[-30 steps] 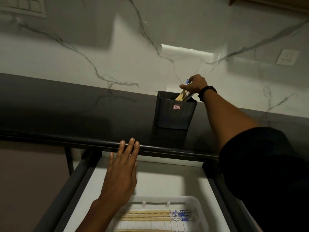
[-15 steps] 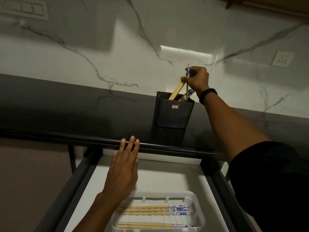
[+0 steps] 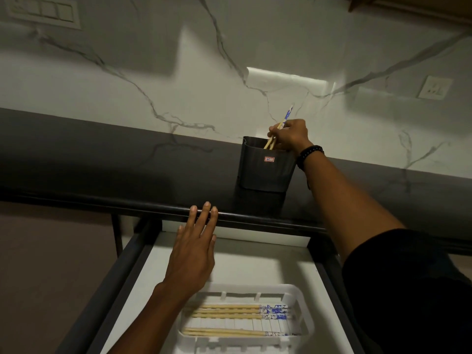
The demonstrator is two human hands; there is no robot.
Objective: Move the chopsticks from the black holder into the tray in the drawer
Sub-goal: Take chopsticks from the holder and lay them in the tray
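- The dark countertop (image 3: 102,159) lies bare across the left and centre of the frame; only the black holder (image 3: 265,167) stands on it, right of centre.
- The right hand (image 3: 290,135) and its chopsticks (image 3: 277,131) block the holder's mouth.
- The open drawer (image 3: 255,264) has bare floor between the counter edge and the white tray (image 3: 304,302).
- The left hand (image 3: 194,254) spans the drawer's upper-left part, fingertips at the counter edge.
- Chopstick pairs (image 3: 229,311) lie across the tray; a free strip remains between them.

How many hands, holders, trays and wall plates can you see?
Hands: 2, the left hand open and the right hand pinching chopsticks
Black holder: 1
White tray: 1
Wall plates: 2, a switch panel and a socket
Total: 6
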